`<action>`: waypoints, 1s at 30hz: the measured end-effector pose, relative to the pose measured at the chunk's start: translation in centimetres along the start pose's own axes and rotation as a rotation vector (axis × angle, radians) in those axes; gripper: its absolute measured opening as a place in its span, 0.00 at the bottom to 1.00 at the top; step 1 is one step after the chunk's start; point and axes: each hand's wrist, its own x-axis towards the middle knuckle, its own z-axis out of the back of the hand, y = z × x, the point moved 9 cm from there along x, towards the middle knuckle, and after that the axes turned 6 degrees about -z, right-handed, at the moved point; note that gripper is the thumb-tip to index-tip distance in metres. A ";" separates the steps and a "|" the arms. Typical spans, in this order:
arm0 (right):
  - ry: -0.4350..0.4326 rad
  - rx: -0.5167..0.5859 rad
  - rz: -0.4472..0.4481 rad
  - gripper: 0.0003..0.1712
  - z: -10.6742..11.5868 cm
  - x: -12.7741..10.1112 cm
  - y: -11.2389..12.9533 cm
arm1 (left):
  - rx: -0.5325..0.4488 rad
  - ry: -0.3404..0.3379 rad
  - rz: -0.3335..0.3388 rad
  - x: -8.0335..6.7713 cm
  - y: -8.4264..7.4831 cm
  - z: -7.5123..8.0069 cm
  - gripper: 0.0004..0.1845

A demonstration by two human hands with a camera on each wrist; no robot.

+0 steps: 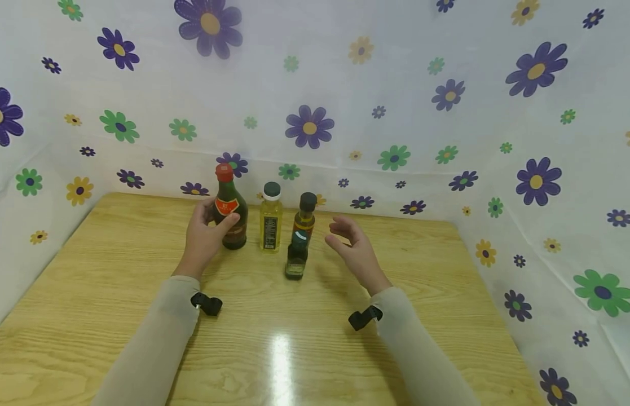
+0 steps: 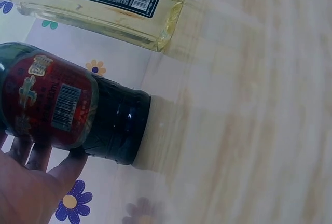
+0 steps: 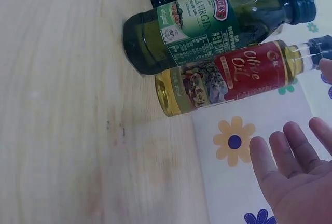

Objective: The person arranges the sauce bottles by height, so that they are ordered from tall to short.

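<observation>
My left hand (image 1: 205, 234) grips a dark green bottle with a red cap (image 1: 233, 228), thumb across its near side. In the left wrist view, this bottle (image 2: 49, 99) shows a red label with a barcode, and fingers lie along its side. To its right stands a clear bottle of yellow oil (image 1: 271, 225) with a dark cap. Farther right is a red-labelled olive oil bottle (image 1: 307, 211), partly hidden by a small green olive oil bottle (image 1: 296, 262) in front. My right hand (image 1: 357, 251) hovers beside these two, fingers loosely bent, holding nothing.
The bottles stand on a wood-grain table (image 1: 243, 338) near its back edge. Behind and beside it hangs a white flower-printed cloth (image 1: 335, 73). Small black cameras sit on the left wrist (image 1: 207, 304) and right wrist (image 1: 364, 318).
</observation>
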 end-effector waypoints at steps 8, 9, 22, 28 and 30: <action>0.068 0.015 0.006 0.29 -1.8 -2.5 2.4 | 0.023 0.023 0.000 0.0 0.1 0.0 0.38; 0.074 0.014 0.009 0.29 -2.2 -2.8 2.7 | 0.024 0.024 0.004 0.0 0.1 0.0 0.38; 0.078 0.012 0.002 0.29 -5.8 -3.5 2.8 | 0.008 0.040 0.025 -1.2 -2.6 0.1 0.38; 0.033 -0.006 0.000 0.25 -6.3 -3.4 2.9 | -0.003 0.038 0.032 -0.7 -1.7 0.1 0.38; 0.015 -0.007 -0.001 0.24 -6.2 -3.3 3.0 | 0.001 0.035 0.029 -0.3 -1.0 0.1 0.37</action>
